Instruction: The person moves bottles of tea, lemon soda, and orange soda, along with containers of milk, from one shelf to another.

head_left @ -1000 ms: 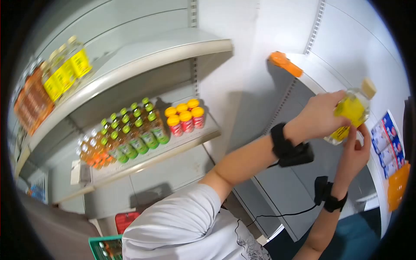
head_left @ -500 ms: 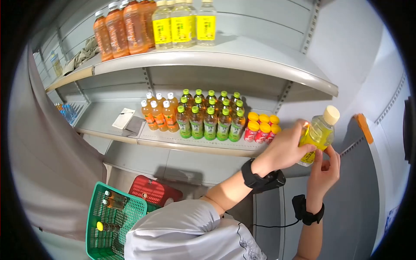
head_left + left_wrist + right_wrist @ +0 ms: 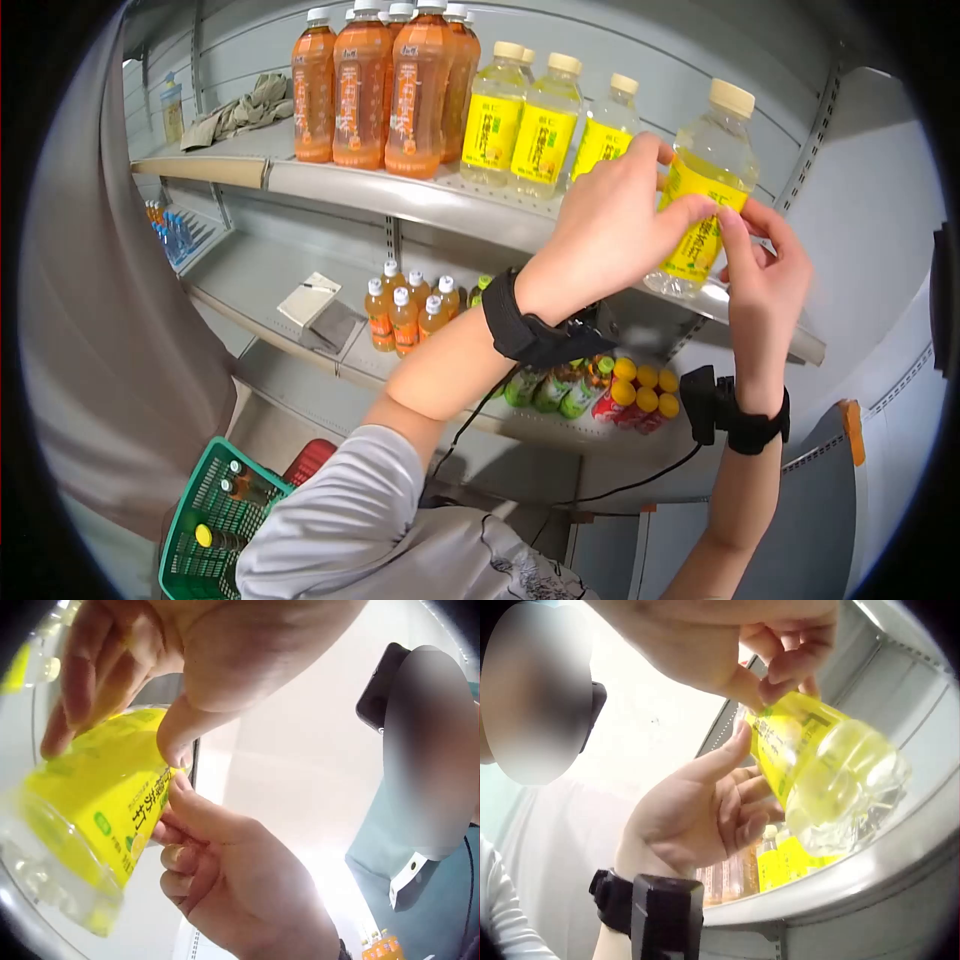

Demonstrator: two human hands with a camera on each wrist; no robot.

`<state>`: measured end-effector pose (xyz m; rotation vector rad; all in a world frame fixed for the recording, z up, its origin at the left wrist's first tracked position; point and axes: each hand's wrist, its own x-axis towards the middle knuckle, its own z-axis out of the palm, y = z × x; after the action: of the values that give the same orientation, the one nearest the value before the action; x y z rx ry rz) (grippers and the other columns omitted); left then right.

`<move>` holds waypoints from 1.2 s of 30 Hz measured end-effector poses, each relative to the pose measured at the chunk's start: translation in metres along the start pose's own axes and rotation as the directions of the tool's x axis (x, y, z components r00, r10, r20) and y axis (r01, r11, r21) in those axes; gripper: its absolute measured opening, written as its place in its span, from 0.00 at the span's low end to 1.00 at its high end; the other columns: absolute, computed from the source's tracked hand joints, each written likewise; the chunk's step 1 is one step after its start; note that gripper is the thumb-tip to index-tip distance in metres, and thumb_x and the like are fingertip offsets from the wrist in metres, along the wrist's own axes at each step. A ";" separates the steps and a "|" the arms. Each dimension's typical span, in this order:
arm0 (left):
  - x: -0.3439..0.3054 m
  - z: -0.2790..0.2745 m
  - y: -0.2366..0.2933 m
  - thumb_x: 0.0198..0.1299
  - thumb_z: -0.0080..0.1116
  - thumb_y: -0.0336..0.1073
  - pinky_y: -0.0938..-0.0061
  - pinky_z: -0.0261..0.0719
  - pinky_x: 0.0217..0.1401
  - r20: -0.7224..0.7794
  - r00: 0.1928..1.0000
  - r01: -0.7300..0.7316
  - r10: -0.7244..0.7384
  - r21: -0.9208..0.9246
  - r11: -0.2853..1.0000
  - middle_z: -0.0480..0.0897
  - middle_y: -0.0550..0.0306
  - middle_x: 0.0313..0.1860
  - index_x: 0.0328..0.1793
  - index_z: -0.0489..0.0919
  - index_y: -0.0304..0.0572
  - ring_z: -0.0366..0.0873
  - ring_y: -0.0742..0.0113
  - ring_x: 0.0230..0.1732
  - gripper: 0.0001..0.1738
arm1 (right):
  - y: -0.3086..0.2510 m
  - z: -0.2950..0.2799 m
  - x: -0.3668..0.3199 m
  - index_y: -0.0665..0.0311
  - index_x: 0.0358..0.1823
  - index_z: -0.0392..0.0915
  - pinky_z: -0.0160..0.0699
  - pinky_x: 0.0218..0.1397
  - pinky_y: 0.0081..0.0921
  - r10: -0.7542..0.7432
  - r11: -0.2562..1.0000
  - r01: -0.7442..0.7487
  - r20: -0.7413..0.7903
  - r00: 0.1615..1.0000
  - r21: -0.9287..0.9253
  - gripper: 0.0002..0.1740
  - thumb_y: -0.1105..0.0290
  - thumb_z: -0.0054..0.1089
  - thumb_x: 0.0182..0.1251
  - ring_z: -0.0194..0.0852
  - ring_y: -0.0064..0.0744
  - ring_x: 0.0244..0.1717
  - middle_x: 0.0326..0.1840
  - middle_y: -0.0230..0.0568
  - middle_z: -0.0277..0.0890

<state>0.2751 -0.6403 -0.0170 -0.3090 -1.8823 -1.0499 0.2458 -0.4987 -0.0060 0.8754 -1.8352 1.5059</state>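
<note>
Bottle [image 3: 708, 185] tilted in the head view, held before the upper shelf [image 3: 400, 203], right of similar bottles [image 3: 545, 130]; left hand [image 3: 612, 215] grips its side, right hand [image 3: 768, 268] pinches it. From the left wrist, the thumbtips nearly meet at the label [image 3: 124, 799]; the right hand's lower fingers curl. From the right wrist, the left fingers sit slightly spread beside the bottle, its clear base slanting downward.
</note>
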 end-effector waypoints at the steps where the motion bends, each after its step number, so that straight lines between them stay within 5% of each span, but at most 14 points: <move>1: 0.009 -0.004 -0.004 0.51 0.59 0.42 0.71 0.75 0.40 -0.006 1.000 -0.007 0.007 0.003 1.000 0.78 0.39 0.41 0.47 0.67 0.28 0.78 0.52 0.42 0.25 | 0.003 0.010 0.008 0.75 0.40 0.73 0.54 0.17 0.08 -0.050 0.998 0.050 0.013 0.999 0.043 0.13 0.73 0.57 0.56 0.58 0.07 0.16 0.27 0.32 0.71; 9: 0.039 -0.017 -0.049 0.51 0.56 0.45 0.60 0.72 0.40 -0.117 0.992 -0.009 0.051 0.336 0.942 0.77 0.36 0.33 0.37 0.75 0.28 0.75 0.44 0.38 0.21 | 0.036 0.065 0.057 0.75 0.33 0.75 0.66 0.19 0.15 0.020 0.999 -0.015 0.148 0.989 -0.030 0.14 0.67 0.59 0.55 0.68 0.17 0.17 0.22 0.38 0.75; 11: 0.041 -0.020 -0.052 0.50 0.56 0.43 0.59 0.72 0.40 -0.002 0.995 0.091 -0.099 0.409 0.908 0.77 0.37 0.32 0.36 0.75 0.28 0.75 0.43 0.36 0.20 | 0.050 0.073 0.059 0.73 0.31 0.77 0.68 0.20 0.16 0.036 0.997 -0.025 0.178 0.983 -0.068 0.14 0.65 0.60 0.54 0.69 0.18 0.15 0.19 0.36 0.75; 21: 0.038 -0.014 -0.069 0.46 0.61 0.42 0.59 0.73 0.39 -0.059 0.998 0.033 -0.006 0.471 0.881 0.78 0.38 0.27 0.31 0.77 0.29 0.76 0.45 0.33 0.18 | 0.061 0.071 0.062 0.71 0.36 0.77 0.70 0.18 0.20 0.055 0.986 -0.010 0.266 0.962 -0.167 0.17 0.63 0.59 0.54 0.73 0.23 0.14 0.21 0.38 0.77; 24: 0.032 -0.010 -0.060 0.44 0.62 0.39 0.60 0.74 0.37 -0.093 0.996 0.055 -0.008 0.507 0.860 0.78 0.39 0.26 0.29 0.77 0.30 0.77 0.45 0.32 0.15 | 0.062 0.067 0.067 0.75 0.35 0.74 0.69 0.16 0.20 0.153 0.974 -0.068 0.406 0.901 -0.215 0.21 0.59 0.57 0.55 0.73 0.24 0.15 0.21 0.40 0.76; 26: 0.029 -0.008 -0.054 0.44 0.62 0.37 0.60 0.75 0.35 -0.062 0.998 0.059 -0.026 0.630 0.774 0.78 0.40 0.24 0.28 0.78 0.31 0.77 0.46 0.31 0.13 | 0.069 0.067 0.076 0.76 0.33 0.71 0.68 0.14 0.20 0.163 0.925 0.040 0.489 0.857 -0.379 0.26 0.53 0.55 0.56 0.73 0.24 0.15 0.22 0.42 0.74; 29: 0.034 -0.010 -0.050 0.44 0.62 0.36 0.61 0.76 0.34 -0.014 0.999 0.045 -0.050 0.698 0.714 0.78 0.40 0.24 0.28 0.77 0.31 0.78 0.46 0.31 0.13 | 0.071 0.063 0.084 0.76 0.34 0.69 0.67 0.13 0.21 0.198 0.965 -0.040 0.627 0.754 -0.258 0.29 0.49 0.53 0.57 0.73 0.23 0.16 0.25 0.43 0.73; 36: 0.041 -0.012 -0.047 0.41 0.65 0.39 0.65 0.78 0.34 0.023 0.997 0.031 -0.074 0.757 0.652 0.79 0.44 0.26 0.28 0.79 0.35 0.79 0.50 0.31 0.14 | 0.069 0.077 0.082 0.69 0.47 0.67 0.64 0.16 0.15 0.342 0.937 -0.134 0.771 0.537 -0.323 0.27 0.50 0.48 0.60 0.72 0.21 0.18 0.40 0.38 0.73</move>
<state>0.2328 -0.6867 -0.0066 0.2228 -2.2071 -0.1981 0.1386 -0.5745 0.0049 1.4083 -2.8486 1.0201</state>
